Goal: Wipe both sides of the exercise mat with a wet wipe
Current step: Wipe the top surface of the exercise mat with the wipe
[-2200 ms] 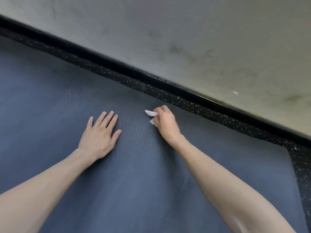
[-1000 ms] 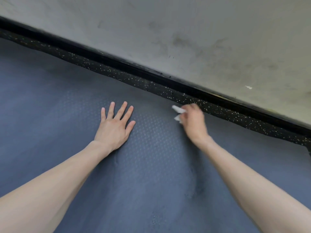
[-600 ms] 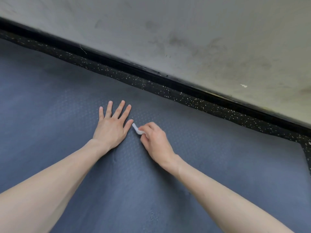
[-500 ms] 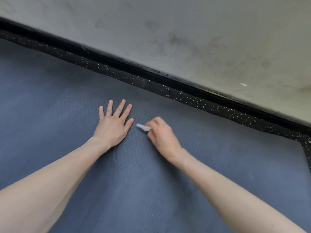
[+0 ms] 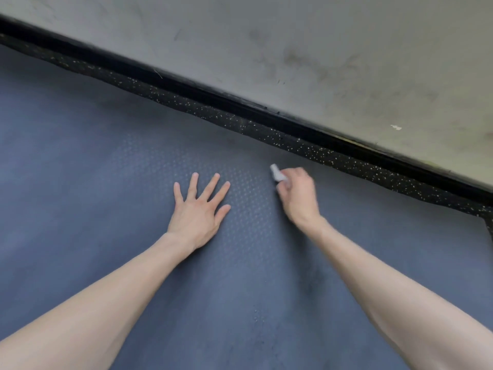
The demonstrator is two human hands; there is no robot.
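Observation:
A dark blue-grey exercise mat (image 5: 106,182) with a dotted texture lies flat and fills most of the view. My left hand (image 5: 198,212) rests palm down on it with fingers spread. To its right, my right hand (image 5: 298,196) grips a small folded white wet wipe (image 5: 277,173), which sticks out past the fingers and lies against the mat close to its far edge. The right hand is slightly blurred.
Beyond the mat's far edge runs a strip of black speckled rubber floor (image 5: 293,140), then a black baseboard (image 5: 240,102) and a scuffed grey wall (image 5: 320,49). The mat's right corner (image 5: 482,220) shows at the right edge.
My right hand has swept the wipe away from beside my left hand, outward to the right and toward the mat's far edge. The left hand has stayed flat in place.

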